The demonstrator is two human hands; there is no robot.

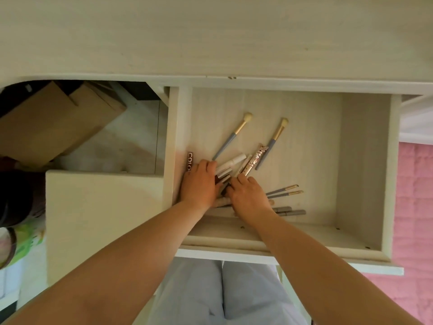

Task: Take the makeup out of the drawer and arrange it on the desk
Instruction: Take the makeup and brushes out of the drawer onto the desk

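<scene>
Our left hand (199, 184) and right hand (248, 195) reach into the open drawer (365, 160), both curled around the clustered makeup pens (230, 164).

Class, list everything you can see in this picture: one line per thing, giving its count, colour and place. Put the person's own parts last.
desk: one, pale cream wood, top of view
drawer: one, cream, pulled open below the desk edge
round-tipped brushes: two, blue handles with gold ferrules, lying loose mid-drawer
thin brushes: two, blue-grey and gold, drawer front, right of the hands
grey pencils: two, grey, against the drawer front
ornate tube: one, rose-gold patterned, in the pile by the hands
white tubes: several, exact count unclear, between the hands
lettered tube: one, dark red, by the drawer's left wall
cardboard box: one, brown, under the desk, left
left hand: on the pile, fingers curled over it
right hand: on the pile, fingers curled
</scene>
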